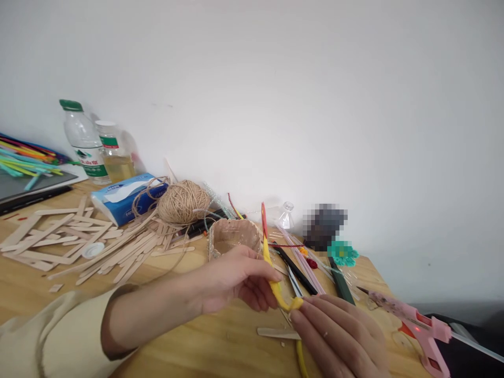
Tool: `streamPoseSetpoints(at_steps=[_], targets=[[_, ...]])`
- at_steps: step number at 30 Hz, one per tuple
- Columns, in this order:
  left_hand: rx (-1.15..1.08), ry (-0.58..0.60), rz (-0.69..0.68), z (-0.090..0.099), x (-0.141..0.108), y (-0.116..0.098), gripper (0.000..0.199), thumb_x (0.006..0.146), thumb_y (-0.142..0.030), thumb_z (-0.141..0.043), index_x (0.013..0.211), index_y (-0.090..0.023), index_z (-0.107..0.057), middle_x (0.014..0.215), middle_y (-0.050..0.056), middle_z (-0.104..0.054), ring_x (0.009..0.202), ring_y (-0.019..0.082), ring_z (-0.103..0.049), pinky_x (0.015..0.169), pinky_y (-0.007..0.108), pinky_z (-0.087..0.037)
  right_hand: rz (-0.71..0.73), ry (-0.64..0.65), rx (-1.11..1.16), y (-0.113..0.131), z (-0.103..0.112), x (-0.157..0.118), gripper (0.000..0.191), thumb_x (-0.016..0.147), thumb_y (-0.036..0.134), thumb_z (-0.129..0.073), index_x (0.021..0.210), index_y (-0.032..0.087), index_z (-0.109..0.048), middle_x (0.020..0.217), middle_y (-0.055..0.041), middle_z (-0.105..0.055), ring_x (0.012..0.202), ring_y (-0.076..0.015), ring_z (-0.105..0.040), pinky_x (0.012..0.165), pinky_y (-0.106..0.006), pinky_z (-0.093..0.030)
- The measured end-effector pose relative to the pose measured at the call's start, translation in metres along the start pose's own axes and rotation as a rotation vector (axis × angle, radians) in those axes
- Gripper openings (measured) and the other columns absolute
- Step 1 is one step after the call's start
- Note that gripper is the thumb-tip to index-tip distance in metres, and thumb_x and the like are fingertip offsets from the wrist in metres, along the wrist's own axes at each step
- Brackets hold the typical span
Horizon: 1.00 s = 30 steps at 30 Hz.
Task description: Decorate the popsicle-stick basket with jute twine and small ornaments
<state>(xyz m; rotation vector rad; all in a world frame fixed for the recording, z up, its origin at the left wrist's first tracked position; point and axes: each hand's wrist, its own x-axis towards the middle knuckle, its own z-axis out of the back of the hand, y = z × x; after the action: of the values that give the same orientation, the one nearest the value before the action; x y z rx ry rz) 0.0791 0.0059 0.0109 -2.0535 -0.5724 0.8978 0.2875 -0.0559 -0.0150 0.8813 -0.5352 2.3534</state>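
Observation:
My left hand [252,278] pinches a yellow pipe cleaner [271,262] between thumb and fingers. Its upper end is red and points up; its lower end curls toward my right. At that curled end, the fingertips of my right hand [342,336] are closed on the yellow piece. A yellow length hangs below my right hand, and whether it is the same piece I cannot tell. Just behind my left hand stands a light brown open container [232,233]. A wooden stick [277,333] lies on the table beneath my hands, with scissors [294,283] behind them.
A pink glue gun [413,320] with a lit red light lies at the right edge. Wooden sticks [71,236], a twine ball [184,201], a tissue pack [126,197] and two bottles [84,142] fill the left. A teal crocheted-looking flower [343,253] sits back right, before the wall.

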Motion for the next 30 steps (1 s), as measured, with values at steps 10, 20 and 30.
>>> streamPoseSetpoints(at_steps=[10, 20, 30], targets=[[0.073, 0.080, 0.055, -0.008, 0.000, 0.009, 0.014, 0.052, -0.028, -0.064, 0.050, -0.014, -0.063, 0.043, 0.000, -0.062, 0.037, 0.008, -0.053, 0.039, 0.017, -0.041, 0.149, -0.001, -0.107, 0.012, 0.019, 0.019, 0.029, 0.092, 0.010, -0.044, 0.109, 0.019, -0.065, 0.085, -0.0037, -0.074, 0.087, -0.0181, -0.068, 0.085, -0.030, -0.055], [0.002, 0.100, 0.016, -0.008, -0.004, 0.012, 0.024, 0.059, -0.036, -0.074, 0.057, -0.013, -0.067, 0.050, 0.001, -0.064, 0.041, 0.007, -0.054, 0.044, 0.017, -0.042, 0.175, -0.044, -0.204, 0.018, 0.023, 0.032, 0.030, 0.089, 0.000, -0.042, 0.096, 0.017, -0.066, 0.075, -0.0022, -0.071, 0.076, -0.0159, -0.062, 0.076, -0.027, -0.053], [-0.143, 0.023, -0.049, -0.012, -0.007, 0.012, 0.025, 0.054, -0.028, -0.079, 0.071, -0.011, -0.072, 0.058, 0.001, -0.066, 0.051, 0.007, -0.057, 0.053, 0.018, -0.044, 0.034, -0.073, -0.084, 0.010, 0.008, 0.021, 0.032, 0.093, 0.013, -0.041, 0.122, 0.016, -0.056, 0.096, -0.0093, -0.071, 0.100, -0.0212, -0.063, 0.074, -0.031, -0.054]])
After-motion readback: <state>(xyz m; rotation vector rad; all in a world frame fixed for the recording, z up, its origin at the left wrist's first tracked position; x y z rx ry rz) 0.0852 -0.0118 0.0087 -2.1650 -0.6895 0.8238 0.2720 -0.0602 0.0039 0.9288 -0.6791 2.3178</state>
